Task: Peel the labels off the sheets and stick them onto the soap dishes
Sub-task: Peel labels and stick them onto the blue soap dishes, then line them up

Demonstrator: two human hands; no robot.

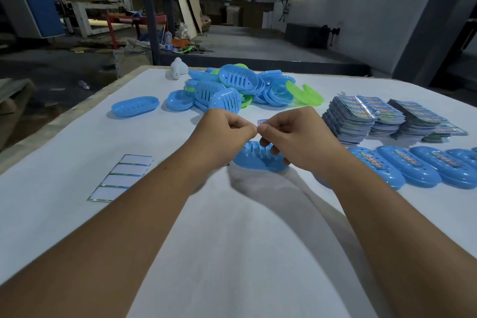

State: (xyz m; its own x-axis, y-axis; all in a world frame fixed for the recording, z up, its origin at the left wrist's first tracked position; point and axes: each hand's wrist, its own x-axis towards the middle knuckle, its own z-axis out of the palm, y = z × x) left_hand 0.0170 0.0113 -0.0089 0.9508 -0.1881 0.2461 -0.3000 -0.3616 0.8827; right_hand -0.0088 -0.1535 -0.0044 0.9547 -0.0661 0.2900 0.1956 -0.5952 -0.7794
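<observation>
White cloth covers the bench (64,214), and at its left lies a spent backing sheet (121,178), its label slots bare. Beyond it a lone blue dish (135,106) sits apart from the heap of unlabelled dishes (240,88). At the middle, the left hand (222,128) and right hand (294,134) meet fingertip to fingertip, both curled and pinching a small label (262,122) between them; how much of it is free of backing I cannot tell. Directly below the hands lies the soap dish (258,160) awaiting it, long axis running left to right, the right hand's lower fingers nearest it, perhaps touching. The label likely goes straight down. Further right, labelled dishes (413,165) stand in a row, with stacks of label sheets (361,116) behind.
</observation>
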